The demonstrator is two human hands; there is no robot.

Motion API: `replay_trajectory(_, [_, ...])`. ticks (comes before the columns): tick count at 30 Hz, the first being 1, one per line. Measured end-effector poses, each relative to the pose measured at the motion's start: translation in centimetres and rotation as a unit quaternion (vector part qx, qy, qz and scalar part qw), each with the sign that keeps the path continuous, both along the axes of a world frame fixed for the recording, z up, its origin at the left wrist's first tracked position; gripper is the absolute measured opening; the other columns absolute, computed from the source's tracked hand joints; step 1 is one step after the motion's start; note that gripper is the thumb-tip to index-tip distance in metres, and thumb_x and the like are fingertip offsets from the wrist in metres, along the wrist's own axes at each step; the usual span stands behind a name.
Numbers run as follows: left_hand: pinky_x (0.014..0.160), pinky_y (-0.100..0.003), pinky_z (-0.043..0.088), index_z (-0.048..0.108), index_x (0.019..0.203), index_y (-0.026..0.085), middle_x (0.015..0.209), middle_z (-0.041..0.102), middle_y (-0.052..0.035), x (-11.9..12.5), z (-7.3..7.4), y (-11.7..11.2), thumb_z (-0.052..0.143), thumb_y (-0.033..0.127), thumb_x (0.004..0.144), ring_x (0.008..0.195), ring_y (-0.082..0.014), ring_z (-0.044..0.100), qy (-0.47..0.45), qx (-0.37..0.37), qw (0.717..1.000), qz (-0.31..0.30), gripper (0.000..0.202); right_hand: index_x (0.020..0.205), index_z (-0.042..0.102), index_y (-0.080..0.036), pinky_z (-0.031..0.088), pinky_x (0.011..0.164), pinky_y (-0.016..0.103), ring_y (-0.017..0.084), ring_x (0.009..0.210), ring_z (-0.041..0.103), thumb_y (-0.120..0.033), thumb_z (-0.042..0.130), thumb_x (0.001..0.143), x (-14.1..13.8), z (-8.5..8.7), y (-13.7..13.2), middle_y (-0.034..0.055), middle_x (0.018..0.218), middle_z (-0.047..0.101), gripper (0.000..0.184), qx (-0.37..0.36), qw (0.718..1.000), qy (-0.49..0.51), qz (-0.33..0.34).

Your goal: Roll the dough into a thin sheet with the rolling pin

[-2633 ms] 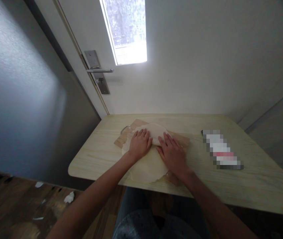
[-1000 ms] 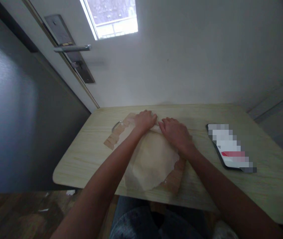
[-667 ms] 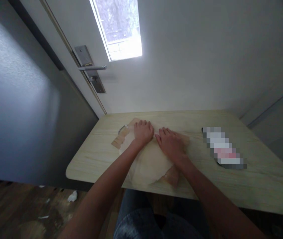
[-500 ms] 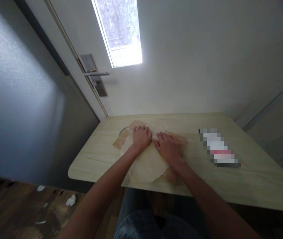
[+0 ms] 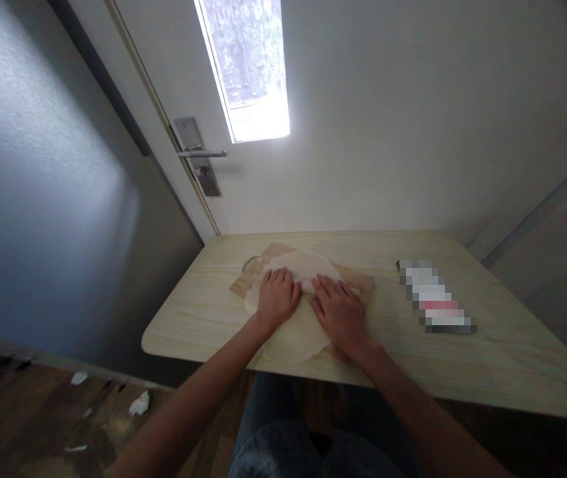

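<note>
Left hand (image 5: 277, 297) and right hand (image 5: 340, 312) lying open, I am touching a pale dough sheet (image 5: 297, 337) atop a board (image 5: 364, 284), the table (image 5: 186, 312) facing a door (image 5: 388, 126).

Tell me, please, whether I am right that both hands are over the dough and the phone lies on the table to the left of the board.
Not quite: the head view shows the phone on the table to the right of the board, not the left. The left hand and right hand are indeed over the dough.
</note>
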State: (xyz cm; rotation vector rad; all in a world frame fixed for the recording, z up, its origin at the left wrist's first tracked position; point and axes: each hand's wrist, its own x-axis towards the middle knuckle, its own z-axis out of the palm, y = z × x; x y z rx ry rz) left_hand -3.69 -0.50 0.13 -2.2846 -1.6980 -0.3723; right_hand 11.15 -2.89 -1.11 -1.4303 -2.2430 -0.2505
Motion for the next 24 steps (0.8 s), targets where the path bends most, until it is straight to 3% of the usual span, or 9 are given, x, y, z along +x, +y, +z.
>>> replay_trajectory(7, [0.099, -0.039, 0.028, 0.04, 0.122, 0.004, 0.126, 0.046, -0.0165, 0.0, -0.8, 0.3, 0.025, 0.034, 0.088, 0.116, -0.0239, 0.042, -0.006, 0.005, 1.0, 0.01, 0.047, 0.118, 0.05, -0.013, 0.029, 0.097, 0.038, 0.021, 0.113, 0.044, -0.027, 0.037, 0.085, 0.1, 0.1, 0.3, 0.009, 0.124, 0.05, 0.038, -0.006, 1.0, -0.002, 0.001])
replay_trajectory(24, [0.099, -0.039, 0.025, 0.042, 0.121, 0.01, 0.121, 0.051, -0.0121, 0.8, -0.4, 2.7, 0.023, 0.034, 0.089, 0.117, -0.023, 0.04, -0.03, -0.003, 0.999, 0.016, 0.045, 0.116, 0.049, -0.013, 0.028, 0.093, 0.039, 0.023, 0.114, 0.041, -0.037, 0.035, 0.086, 0.3, 0.4, 2.7, 0.0111, 0.124, 0.049, 0.04, -0.044, 0.998, -0.041, -0.021])
